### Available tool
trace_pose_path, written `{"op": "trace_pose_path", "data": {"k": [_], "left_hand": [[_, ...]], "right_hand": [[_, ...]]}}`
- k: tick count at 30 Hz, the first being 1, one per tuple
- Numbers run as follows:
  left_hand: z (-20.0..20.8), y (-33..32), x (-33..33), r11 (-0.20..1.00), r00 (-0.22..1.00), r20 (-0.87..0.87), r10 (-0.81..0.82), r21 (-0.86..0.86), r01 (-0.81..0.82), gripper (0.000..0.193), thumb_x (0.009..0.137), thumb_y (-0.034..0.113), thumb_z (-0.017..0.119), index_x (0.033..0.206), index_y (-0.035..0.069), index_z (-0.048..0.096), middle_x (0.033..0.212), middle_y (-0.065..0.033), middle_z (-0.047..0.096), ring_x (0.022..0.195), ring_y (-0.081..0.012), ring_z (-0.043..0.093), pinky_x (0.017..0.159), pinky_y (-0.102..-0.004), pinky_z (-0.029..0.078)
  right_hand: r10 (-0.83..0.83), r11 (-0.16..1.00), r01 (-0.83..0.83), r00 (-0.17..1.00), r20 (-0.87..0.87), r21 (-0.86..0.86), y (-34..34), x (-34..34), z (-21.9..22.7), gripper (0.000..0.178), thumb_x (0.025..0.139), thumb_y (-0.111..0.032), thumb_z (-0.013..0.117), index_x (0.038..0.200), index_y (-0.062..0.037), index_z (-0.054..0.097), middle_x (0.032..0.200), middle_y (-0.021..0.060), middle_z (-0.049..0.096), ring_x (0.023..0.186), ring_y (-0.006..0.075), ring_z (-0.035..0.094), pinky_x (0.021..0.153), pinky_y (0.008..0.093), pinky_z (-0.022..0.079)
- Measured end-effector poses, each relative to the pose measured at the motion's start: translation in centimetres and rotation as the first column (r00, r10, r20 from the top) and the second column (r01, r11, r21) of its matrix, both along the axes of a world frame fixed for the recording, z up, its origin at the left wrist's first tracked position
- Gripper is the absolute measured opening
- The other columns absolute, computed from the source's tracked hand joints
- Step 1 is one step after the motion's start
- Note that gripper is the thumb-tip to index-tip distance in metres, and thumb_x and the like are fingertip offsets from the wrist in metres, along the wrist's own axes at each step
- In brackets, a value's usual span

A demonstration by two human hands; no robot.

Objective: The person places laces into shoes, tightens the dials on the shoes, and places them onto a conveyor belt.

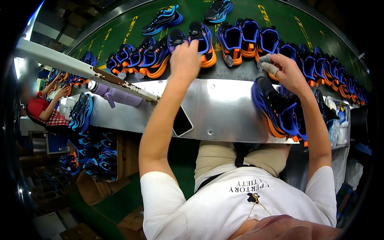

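My left hand point(185, 61) reaches to the far side of the bench, its fingers closed over the collars of a pair of black, blue and orange sneakers point(207, 47). My right hand point(289, 75) hangs above the bench with bent fingers drawn toward the thumb. Grey coverings wrap some of its fingertips, and whatever they pinch, if anything, I cannot make out. Just beyond it stands a sneaker point(269, 41) with its heel toward me. Under my right forearm, more sneakers point(276, 107) of the same colours rest on the metal bench point(224, 108).
Rows of sneakers point(322, 68) line the green conveyor belt point(244, 10). A lilac tumbler point(120, 95) lies by the chipped white post point(116, 82); a phone point(183, 123) sits at the bench edge. Another person point(44, 108) works at left. Boxed shoes point(102, 156) stand below.
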State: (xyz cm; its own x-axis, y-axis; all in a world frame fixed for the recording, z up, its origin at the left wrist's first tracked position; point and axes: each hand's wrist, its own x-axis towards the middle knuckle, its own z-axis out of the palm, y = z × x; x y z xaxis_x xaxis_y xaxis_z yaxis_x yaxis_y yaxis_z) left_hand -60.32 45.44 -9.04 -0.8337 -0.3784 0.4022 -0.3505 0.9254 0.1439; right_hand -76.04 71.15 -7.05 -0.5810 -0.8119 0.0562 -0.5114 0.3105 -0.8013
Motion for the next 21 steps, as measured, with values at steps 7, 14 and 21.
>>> {"op": "trace_pose_path", "data": {"k": [7,14,21], "left_hand": [[-8.4,4.3,-9.5,0.872,0.956,0.030,-0.292,0.418,0.254,0.059,0.081,0.024,0.071,0.130,0.001,0.048,0.132,-0.0209,0.050,0.123,-0.0344,0.048,0.105,-0.0384,0.040],[-7.2,2.3,-11.1,0.792,0.991,-0.131,-0.039,0.600,0.110,0.022,0.081,0.015,0.071,0.095,0.001,0.062,0.077,-0.0176,0.067,0.072,-0.0304,0.067,0.067,-0.0376,0.052],[1.3,10.6,5.6,0.739,0.973,-0.185,-0.142,0.634,0.228,0.019,0.086,0.012,0.067,0.098,0.000,0.061,0.081,-0.0122,0.062,0.062,-0.0195,0.064,0.056,-0.0305,0.049]], "right_hand": [[0.072,0.994,-0.023,0.879,-0.472,0.109,-8.3,-8.9,-7.8,0.048,0.081,-0.019,0.070,0.126,-0.0104,0.056,0.120,0.0200,0.055,0.106,0.0385,0.057,0.090,0.0418,0.048],[-0.050,0.990,0.012,0.963,-0.265,-0.141,-11.4,-10.9,-9.8,0.033,0.087,-0.012,0.060,0.119,-0.0146,0.062,0.088,0.0226,0.065,0.084,0.0370,0.065,0.074,0.0403,0.050],[0.194,0.950,-0.230,0.965,-0.177,-0.210,-1.7,3.1,0.6,0.024,0.085,-0.004,0.061,0.108,-0.0063,0.065,0.092,0.0152,0.063,0.080,0.0331,0.061,0.070,0.0354,0.050]]}}
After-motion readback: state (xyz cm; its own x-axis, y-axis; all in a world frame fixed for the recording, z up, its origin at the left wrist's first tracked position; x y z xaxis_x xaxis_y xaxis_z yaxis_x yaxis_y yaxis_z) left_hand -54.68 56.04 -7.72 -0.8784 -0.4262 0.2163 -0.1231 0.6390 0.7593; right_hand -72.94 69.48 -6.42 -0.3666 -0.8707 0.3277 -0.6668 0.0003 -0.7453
